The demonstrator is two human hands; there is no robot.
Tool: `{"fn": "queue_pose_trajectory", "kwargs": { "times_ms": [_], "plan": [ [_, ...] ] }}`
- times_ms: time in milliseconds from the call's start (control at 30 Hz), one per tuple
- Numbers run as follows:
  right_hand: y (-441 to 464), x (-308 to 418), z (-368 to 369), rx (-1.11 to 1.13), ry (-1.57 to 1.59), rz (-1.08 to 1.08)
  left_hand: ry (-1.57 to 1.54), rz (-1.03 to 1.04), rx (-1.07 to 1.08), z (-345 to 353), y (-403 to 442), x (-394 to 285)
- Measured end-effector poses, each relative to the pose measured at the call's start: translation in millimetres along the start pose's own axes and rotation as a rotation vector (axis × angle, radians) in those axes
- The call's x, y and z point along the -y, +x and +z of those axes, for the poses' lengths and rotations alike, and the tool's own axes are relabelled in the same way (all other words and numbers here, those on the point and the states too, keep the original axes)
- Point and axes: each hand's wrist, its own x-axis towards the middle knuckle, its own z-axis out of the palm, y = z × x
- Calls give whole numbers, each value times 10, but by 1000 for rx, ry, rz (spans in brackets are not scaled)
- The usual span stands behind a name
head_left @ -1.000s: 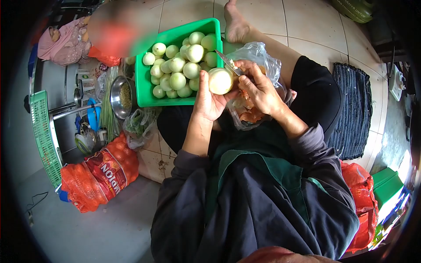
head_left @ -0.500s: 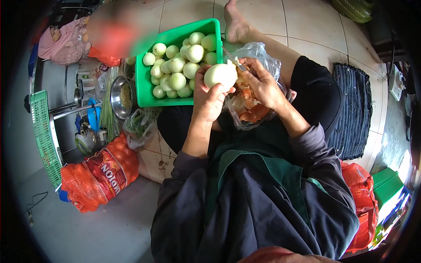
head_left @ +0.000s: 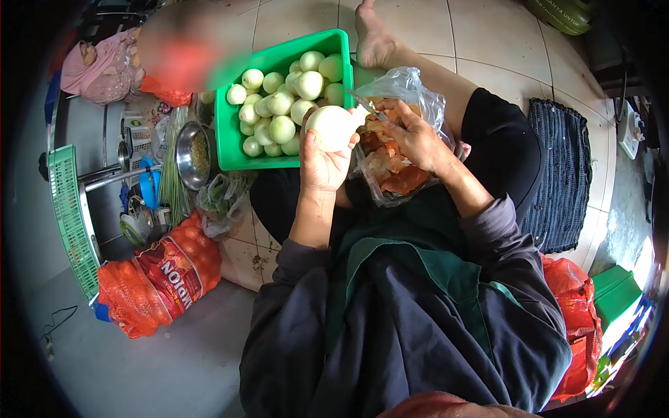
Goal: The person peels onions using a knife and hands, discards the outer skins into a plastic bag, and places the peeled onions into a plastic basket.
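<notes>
A large peeled onion (head_left: 330, 128) rests in my left hand (head_left: 322, 166), whose fingers curl around it from below. My right hand (head_left: 419, 143) grips a small knife (head_left: 367, 104), its blade pointing up and left, just apart from the onion. Beneath my right hand lies a clear plastic bag (head_left: 418, 90) filled with brown onion skins (head_left: 401, 180). Beyond my left hand stands a green plastic basin (head_left: 230, 150) holding several peeled onions (head_left: 282, 103).
An orange mesh sack (head_left: 157, 275) sits at the left, near a steel bowl (head_left: 193, 155) and a green rack (head_left: 73, 216). A dark woven mat (head_left: 557, 174) lies right of my knee. A red bag (head_left: 573, 327) stands at lower right. Another person (head_left: 104, 70) is partly visible at upper left.
My left hand has moved slightly left with the onion, away from the knife. The knife has separated from the onion and my right hand has lowered a little over the skins.
</notes>
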Motion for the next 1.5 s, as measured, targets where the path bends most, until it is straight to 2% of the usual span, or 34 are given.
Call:
{"fn": "queue_pose_trajectory", "kwargs": {
  "times_ms": [300, 500, 567, 700, 800, 833, 933, 1033, 1167, 1267, 1433, 1500],
  "plan": [
    [9, -26, -20, 86, 12, -4, -164, 52, -241, -62, 188, -124],
    [-100, 157, -180, 509, 519, 93, -296, -80, -264, -310, 203, -191],
    [-112, 109, -131, 580, 629, 63, -293, -111, -305, -326, 208, -149],
    [-149, 98, -119, 723, 826, 73, -231, -78, -534, -102, 228, -60],
    [-176, 134, -167, 785, 975, 42, -279, -64, -497, -126, 227, -58],
    [-167, 131, -186, 746, 949, 24, -293, -60, -485, -142, 226, -59],
    [-130, 103, -266, 629, 834, -26, -464, -135, -194, -227, 145, -149],
    [-160, 213, -378, 536, 491, 36, -374, -90, -256, -154, 145, -173],
    [-107, 240, -399, 460, 155, 81, -427, -128, -164, -167, 136, -193],
    [-66, 98, -323, 388, 77, -85, -448, -144, -106, -187, 123, -181],
    [-61, 88, -316, 358, 69, -101, -445, -170, -121, -1, 85, -251],
    [-68, 102, -319, 354, 99, -63, -325, -148, -101, -42, 95, -260]
  ]
}}
